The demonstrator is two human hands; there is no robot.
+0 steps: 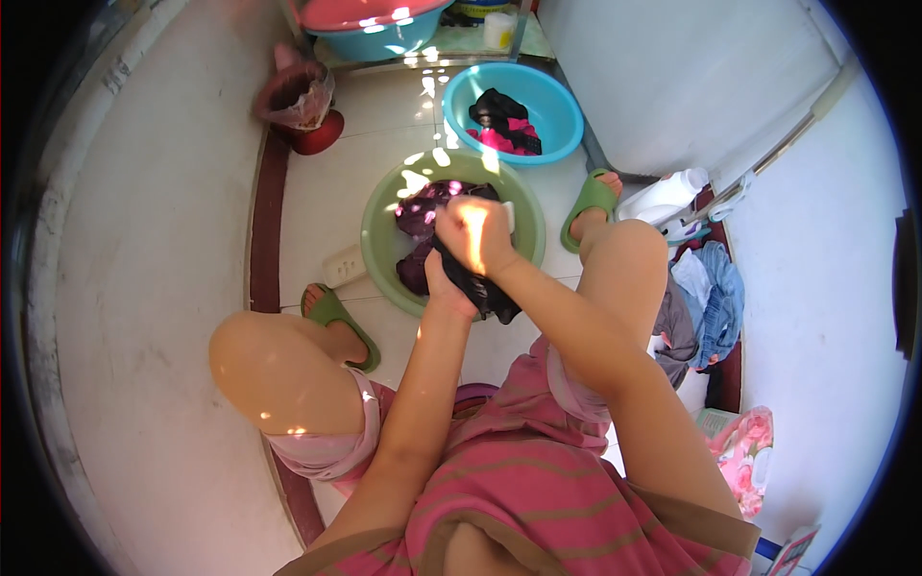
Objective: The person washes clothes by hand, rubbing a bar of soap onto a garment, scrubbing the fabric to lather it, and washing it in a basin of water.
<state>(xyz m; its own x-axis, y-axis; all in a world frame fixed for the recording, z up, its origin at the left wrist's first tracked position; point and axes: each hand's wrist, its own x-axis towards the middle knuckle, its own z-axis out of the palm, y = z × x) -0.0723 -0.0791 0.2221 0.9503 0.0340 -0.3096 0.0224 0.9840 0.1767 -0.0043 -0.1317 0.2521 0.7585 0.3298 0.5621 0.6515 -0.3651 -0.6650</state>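
Both my hands are over a green basin point(378, 252) on the floor between my feet. A dark, wet-looking black garment point(490, 298) is held between them, its end hanging near the basin's near rim. My left hand point(448, 286) is closed round its lower part. Above it my right hand point(475, 233) makes a fist on the same cloth, slightly blurred. Inside the basin lies a dark purple cloth point(415, 216) in patches of sunlight. Something white point(510, 215) shows at the basin's right inner side, partly hidden by my right hand.
Beyond stands a blue basin point(567, 120) with black and pink clothes point(504, 130). A red bin point(317, 132) is at far left, a power strip point(344, 266) left of the green basin. A white bottle point(665, 196) and piled clothes point(715, 302) lie along the right wall.
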